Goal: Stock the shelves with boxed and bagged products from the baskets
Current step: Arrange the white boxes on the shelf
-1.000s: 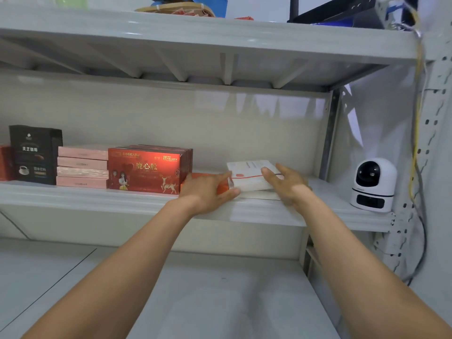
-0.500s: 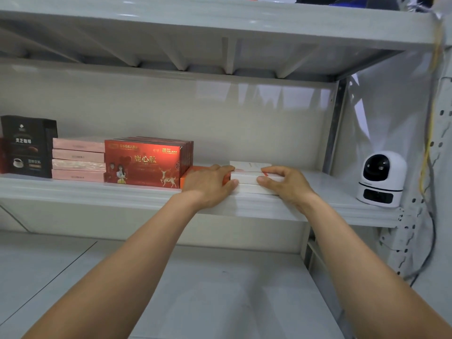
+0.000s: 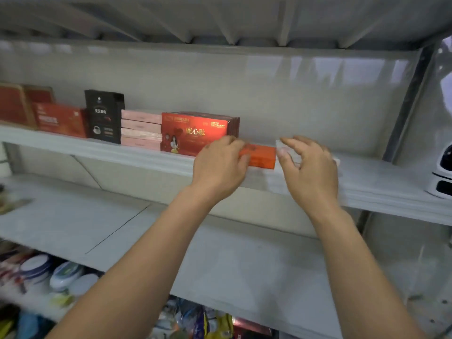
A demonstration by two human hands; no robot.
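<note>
Head view is showing a shelf (image 3: 371, 182) carrying a row of boxes near its front edge. At the left end, a dark red box (image 3: 14, 104) is standing upright, with a red box (image 3: 58, 118) sitting just in front of it and to its right. A black box (image 3: 104, 116) is standing upright next, touching a stack of four pink boxes (image 3: 140, 129) lying flat. Red deer boxes (image 3: 193, 132) are standing on edge against the stack, one behind another.

The left hand (image 3: 220, 165) is reaching in right of them, partly covering their lower right corner. Its fingers are curling over the left end of the orange box (image 3: 263, 156) and its thumb is pressing on the box's front face, so it is holding that end. The orange box is lying flat around the middle of the front edge. A white box (image 3: 281, 145) is lying just beside its right end, mostly hidden.

The right hand (image 3: 310, 172) is hovering in front of the white box, fingers loosely spread and holding nothing; whether the thumb is touching the box is hard to tell through the blur.

A white camera (image 3: 442, 172) is sitting at the shelf's right end, cut off by the frame.

Below, a lower shelf (image 3: 220, 253) is lying under both forearms, and blurred bags (image 3: 215, 321) are showing beneath it.
</note>
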